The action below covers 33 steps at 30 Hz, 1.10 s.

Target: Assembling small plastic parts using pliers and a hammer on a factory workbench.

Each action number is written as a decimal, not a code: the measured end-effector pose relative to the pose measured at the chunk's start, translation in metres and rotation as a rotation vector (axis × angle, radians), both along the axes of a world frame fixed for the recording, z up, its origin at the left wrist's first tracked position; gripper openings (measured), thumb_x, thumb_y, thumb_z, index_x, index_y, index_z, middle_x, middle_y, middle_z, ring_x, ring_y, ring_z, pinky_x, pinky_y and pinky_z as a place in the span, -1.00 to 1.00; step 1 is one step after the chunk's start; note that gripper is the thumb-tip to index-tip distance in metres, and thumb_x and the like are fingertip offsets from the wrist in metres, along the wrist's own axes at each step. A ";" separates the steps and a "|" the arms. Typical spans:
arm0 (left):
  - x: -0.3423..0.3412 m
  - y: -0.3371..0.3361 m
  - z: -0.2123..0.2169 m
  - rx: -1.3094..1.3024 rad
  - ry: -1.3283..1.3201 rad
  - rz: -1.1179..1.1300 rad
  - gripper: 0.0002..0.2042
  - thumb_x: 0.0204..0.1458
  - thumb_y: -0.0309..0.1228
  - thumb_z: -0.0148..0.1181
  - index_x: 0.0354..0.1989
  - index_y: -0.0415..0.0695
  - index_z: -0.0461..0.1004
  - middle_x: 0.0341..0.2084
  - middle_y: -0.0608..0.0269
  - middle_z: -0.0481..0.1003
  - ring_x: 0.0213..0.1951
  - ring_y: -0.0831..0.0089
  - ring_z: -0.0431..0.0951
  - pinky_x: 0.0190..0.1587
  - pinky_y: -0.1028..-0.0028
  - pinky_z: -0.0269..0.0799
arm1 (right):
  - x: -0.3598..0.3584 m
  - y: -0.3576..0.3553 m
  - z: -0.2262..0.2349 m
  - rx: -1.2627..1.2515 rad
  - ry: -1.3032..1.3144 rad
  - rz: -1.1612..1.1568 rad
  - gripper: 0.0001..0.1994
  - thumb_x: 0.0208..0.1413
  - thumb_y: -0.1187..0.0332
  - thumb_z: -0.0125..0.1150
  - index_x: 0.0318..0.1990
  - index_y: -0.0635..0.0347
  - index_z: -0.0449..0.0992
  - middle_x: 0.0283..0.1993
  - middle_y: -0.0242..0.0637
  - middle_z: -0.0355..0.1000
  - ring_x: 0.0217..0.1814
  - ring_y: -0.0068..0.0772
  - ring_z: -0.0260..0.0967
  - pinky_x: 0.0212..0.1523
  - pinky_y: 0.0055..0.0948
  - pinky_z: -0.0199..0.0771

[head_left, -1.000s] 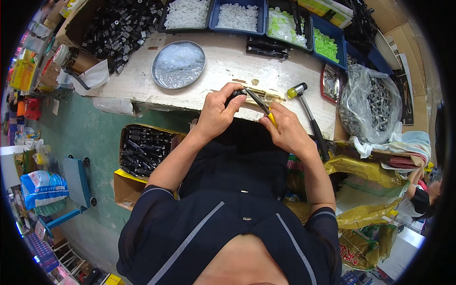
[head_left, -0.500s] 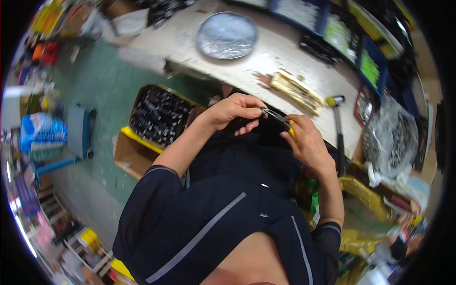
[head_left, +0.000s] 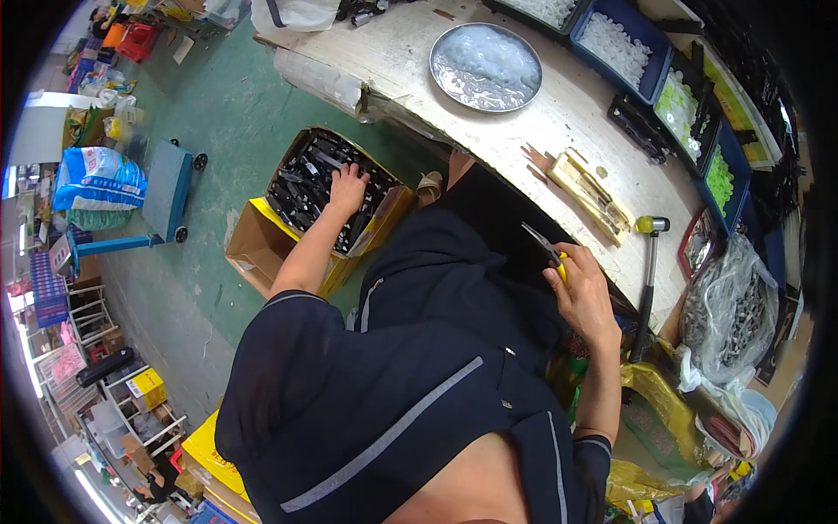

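The counter (head_left: 524,131) ran off the frame's top edge, so its blue bins were cut off. One box (head_left: 305,218) on the floor held black parts, too jumbled to count. Left hand (head_left: 347,188) was spread open on them, fingertips buried. Right hand (head_left: 583,293) had a closed grip on one pair of pliers (head_left: 546,249), handles mostly hidden.
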<state>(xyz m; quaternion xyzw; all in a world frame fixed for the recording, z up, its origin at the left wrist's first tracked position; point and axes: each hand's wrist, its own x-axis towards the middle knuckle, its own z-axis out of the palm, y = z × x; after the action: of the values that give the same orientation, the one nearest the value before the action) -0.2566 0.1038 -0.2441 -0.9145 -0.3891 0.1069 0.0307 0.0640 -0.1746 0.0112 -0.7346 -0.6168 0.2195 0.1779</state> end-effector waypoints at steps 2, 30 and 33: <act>-0.001 0.001 -0.008 -0.281 -0.015 0.144 -0.67 -0.23 -0.49 0.10 -0.19 0.02 0.49 -0.12 0.09 0.30 -0.01 0.11 0.27 -0.05 0.25 0.25 | 0.003 -0.004 -0.003 0.003 -0.001 -0.003 -0.77 -0.02 0.37 0.15 -0.33 0.43 0.41 -0.13 -0.09 0.32 -0.11 -0.06 0.25 -0.09 -0.27 0.29; 0.421 -0.097 0.230 0.130 -0.673 -0.739 -0.85 -0.21 -0.46 0.06 -0.42 -0.16 0.47 -0.29 0.12 0.30 -0.17 0.20 0.24 -0.21 0.31 0.14 | 0.027 -0.032 0.004 0.168 -0.047 -0.122 -0.77 -0.02 0.30 0.15 -0.40 0.36 0.45 -0.28 -0.13 0.36 -0.21 -0.11 0.28 -0.18 -0.27 0.31; 0.402 -0.078 0.215 0.087 -0.773 -0.838 -0.89 -0.22 -0.47 0.08 -0.46 -0.15 0.43 -0.35 0.17 0.33 -0.23 0.21 0.29 -0.20 0.27 0.13 | 0.028 -0.032 0.006 0.186 -0.031 -0.126 -0.77 -0.02 0.30 0.15 -0.40 0.36 0.45 -0.29 -0.12 0.36 -0.22 -0.10 0.28 -0.18 -0.27 0.31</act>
<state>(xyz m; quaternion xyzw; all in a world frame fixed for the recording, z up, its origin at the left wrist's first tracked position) 0.1458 0.0260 -0.0289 -0.9611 0.0197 -0.2731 -0.0364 0.0920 -0.2071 0.0173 -0.7557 -0.5896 0.1385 0.2492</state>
